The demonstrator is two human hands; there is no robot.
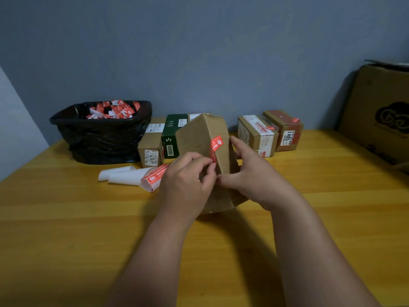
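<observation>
A brown cardboard box (200, 138) stands tilted on one edge at the table's middle. A red sticker (215, 147) runs down its near corner edge. My left hand (188, 176) pinches the sticker's lower end between thumb and fingertips. My right hand (252, 171) holds the box from the right side, fingers up along its face and thumb at the lower corner. A curled white strip of backing paper with red stickers (137, 177) lies on the table just left of my left hand.
A bin lined with a black bag (99, 140) holds several red and white scraps at the back left. Small boxes stand along the wall: a brown one (151, 147), a green one (171, 136), two more at right (256, 135) (285, 129). A large carton (380, 111) leans far right.
</observation>
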